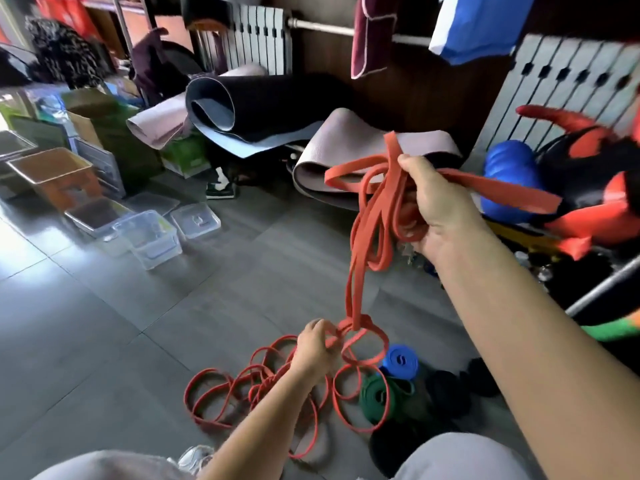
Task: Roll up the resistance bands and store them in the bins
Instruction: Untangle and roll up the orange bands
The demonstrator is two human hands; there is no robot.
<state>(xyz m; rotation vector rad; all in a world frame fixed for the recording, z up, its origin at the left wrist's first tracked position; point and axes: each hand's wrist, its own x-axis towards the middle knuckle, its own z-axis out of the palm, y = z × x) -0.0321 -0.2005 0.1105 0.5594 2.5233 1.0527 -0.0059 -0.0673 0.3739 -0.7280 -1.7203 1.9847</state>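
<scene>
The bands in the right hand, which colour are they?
The bands are orange-red, seen best in the head view.

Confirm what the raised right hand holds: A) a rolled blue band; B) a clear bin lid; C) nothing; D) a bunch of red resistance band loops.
D: the right hand grips a bunch of red resistance band loops above the floor; the rolled blue band lies on the tiles, untouched.

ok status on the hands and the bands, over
Right hand high, gripping bunched red bands. Left hand gripping them low, beside a knot. More loops tangled on floor; clear bins off left.
</scene>
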